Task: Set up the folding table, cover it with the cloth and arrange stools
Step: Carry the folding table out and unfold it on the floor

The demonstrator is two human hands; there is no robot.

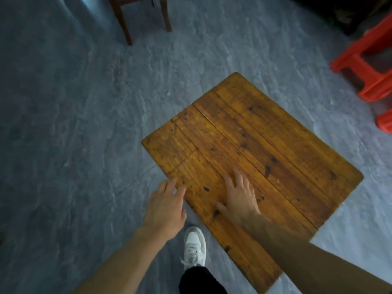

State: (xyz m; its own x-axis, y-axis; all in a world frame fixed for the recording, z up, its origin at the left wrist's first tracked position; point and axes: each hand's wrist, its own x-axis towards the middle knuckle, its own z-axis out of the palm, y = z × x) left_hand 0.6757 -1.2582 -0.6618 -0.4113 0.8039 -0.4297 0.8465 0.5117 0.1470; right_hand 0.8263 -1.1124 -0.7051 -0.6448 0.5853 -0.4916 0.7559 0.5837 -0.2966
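Now both hands over the wooden tabletop (250,149), legs hidden beneath.
Right hand (238,198) lies flat, fingers spread; left hand (165,206) open at the edge, gripping nothing. Orange stools (369,60) cut off right.

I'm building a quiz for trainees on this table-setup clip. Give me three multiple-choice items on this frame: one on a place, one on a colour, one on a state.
1. Where does the right hand lie?
A. flat on the wooden table top
B. on the plastic stool
C. on the shoe

2. What colour is the plastic stool at the right edge?
A. blue
B. orange-red
C. white

3. What state is the table top in?
A. covered with a cloth
B. bare wood, no cloth on it
C. stacked with dishes

Answers:
1. A, its spread fingers rest on the planks near the table's near corner, while the left hand reaches to the table's edge.
2. B, its legs and frame show bright orange-red against the grey floor.
3. B, the wood grain and knots show all over.
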